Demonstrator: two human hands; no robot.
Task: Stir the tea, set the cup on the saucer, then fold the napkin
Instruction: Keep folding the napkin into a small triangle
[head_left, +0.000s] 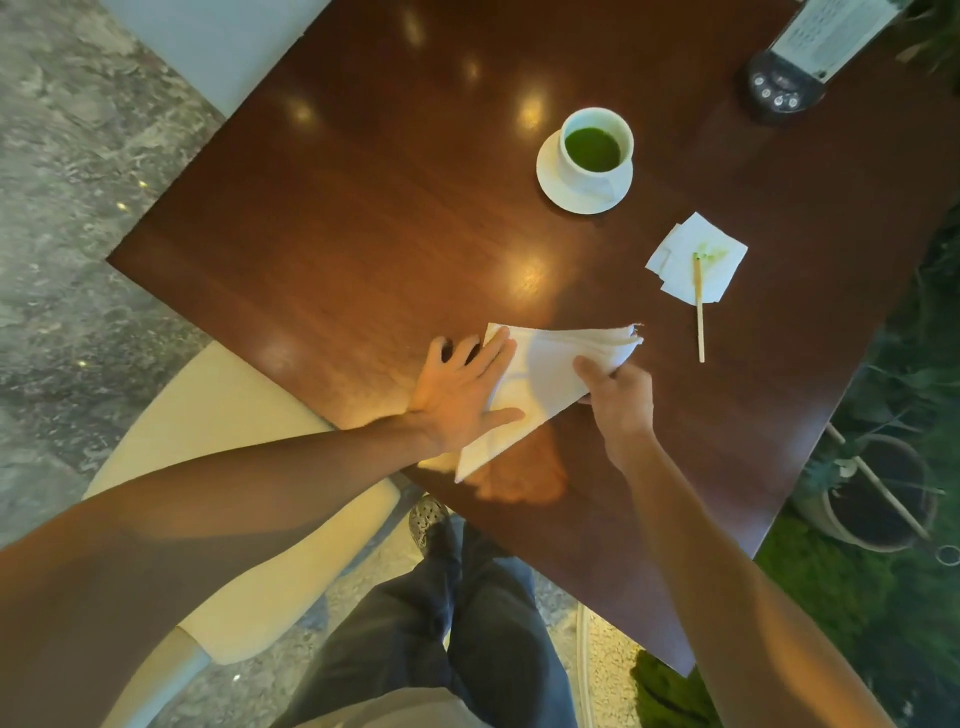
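The right hand (615, 395) has its grip closed on the napkin (545, 379), pinching the layered corner, while the left hand (462, 389) lies flat and open, pressing the other side onto the surface (337, 208) near its near edge. Thin, limp paper, it should crease easily yet tear or slide, so hold corners. The cup (597, 148) sits on its saucer (550, 179) farther in. The far-corner card's (831, 31) print is unreadable.

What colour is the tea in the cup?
Bright green, in the white cup on its saucer; the head view shows it.
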